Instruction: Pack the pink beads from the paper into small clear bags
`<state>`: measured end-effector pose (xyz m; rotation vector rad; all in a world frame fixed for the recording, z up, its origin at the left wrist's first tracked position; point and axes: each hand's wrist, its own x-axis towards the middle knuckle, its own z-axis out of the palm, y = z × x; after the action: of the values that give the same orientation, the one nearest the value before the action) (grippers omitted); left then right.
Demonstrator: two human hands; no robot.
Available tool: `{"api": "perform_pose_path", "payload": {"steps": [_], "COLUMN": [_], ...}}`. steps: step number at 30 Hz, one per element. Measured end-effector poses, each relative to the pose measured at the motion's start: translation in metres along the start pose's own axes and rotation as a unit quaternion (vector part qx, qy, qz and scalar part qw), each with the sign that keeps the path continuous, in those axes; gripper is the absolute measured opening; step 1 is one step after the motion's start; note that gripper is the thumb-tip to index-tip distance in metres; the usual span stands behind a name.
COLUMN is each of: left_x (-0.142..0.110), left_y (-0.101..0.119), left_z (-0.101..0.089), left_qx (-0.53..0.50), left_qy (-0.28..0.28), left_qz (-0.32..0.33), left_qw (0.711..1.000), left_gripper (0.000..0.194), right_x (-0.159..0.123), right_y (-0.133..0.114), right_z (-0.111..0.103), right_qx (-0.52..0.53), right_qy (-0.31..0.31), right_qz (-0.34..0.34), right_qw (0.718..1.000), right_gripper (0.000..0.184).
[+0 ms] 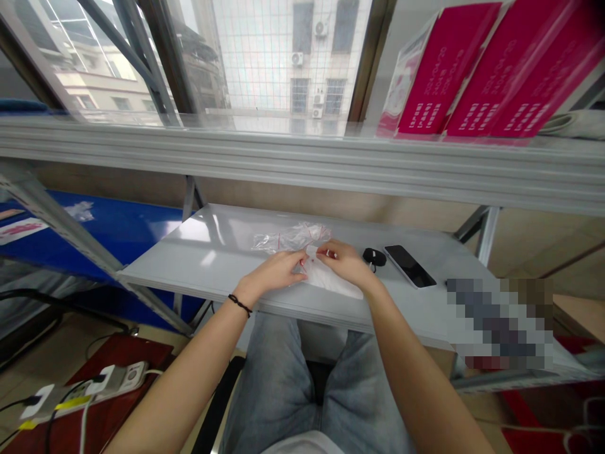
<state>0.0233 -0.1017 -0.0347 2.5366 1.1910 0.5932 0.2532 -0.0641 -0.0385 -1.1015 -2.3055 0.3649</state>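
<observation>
My left hand (pixel 283 268) reaches in from the left, its thumb and fingers curled at the near edge of a small whitish plastic bag (pixel 311 254). Opposite it, my right hand (pixel 347 260) pinches the same bag between thumb and fingers. A small red mark shows on the bag. Beneath my right hand a thin white sheet (pixel 331 282) lies flat on the grey table (pixel 179 255); whether it is paper or plastic I cannot tell. Just behind both hands lie crumpled clear zip bags (pixel 293 237) with red lines. My fingertips partly hide what they grip.
Right of my hands lie a small black object (pixel 374 256) and a phone (pixel 410 266). A metal shelf beam (pixel 302 157) crosses above the table, carrying pink boxes (pixel 447 69). A power strip (pixel 89 391) with cables sits low on the left.
</observation>
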Motion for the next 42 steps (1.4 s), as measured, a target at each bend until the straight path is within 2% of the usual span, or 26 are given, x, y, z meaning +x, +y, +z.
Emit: {"api": "perform_pose_path", "payload": {"steps": [4,7,11,16,21,28,35,42], "left_x": [0.002,0.002,0.001,-0.001,-0.001,-0.001,0.004,0.009], "left_y": [0.000,0.000,-0.003,-0.005,-0.005,-0.011,-0.021,-0.031], "left_z": [0.000,0.002,0.002,-0.002,-0.006,-0.006,-0.004,0.001], "left_qx": [-0.010,-0.018,-0.026,-0.016,-0.015,-0.033,-0.108,-0.181], "left_qy": [0.003,0.008,0.015,0.020,0.017,0.020,0.015,0.015], "left_qz": [-0.012,-0.020,-0.015,-0.020,-0.015,-0.024,-0.058,-0.066], "left_qw": [1.000,1.000,0.999,0.999,1.000,0.999,0.992,0.981], "left_gripper": [0.019,0.022,0.021,0.022,0.023,0.028,0.037,0.030], "right_x": [0.002,0.005,0.009,0.013,0.014,0.016,0.021,0.020], "right_y": [-0.015,-0.013,0.002,0.018,0.018,0.014,0.012,0.004], "right_z": [-0.006,-0.003,0.005,0.018,0.032,0.036,0.027,0.000], "right_qx": [0.037,0.047,0.021,-0.050,-0.100,-0.118,-0.049,0.087], "right_qy": [-0.007,-0.008,0.004,-0.046,-0.083,-0.096,-0.093,-0.041], "right_qz": [-0.045,-0.052,-0.005,0.044,0.066,0.079,0.098,0.082], "right_qw": [0.998,0.998,1.000,0.997,0.989,0.985,0.990,0.992], "right_gripper": [0.016,0.021,0.025,0.019,0.018,0.022,0.013,0.022]}}
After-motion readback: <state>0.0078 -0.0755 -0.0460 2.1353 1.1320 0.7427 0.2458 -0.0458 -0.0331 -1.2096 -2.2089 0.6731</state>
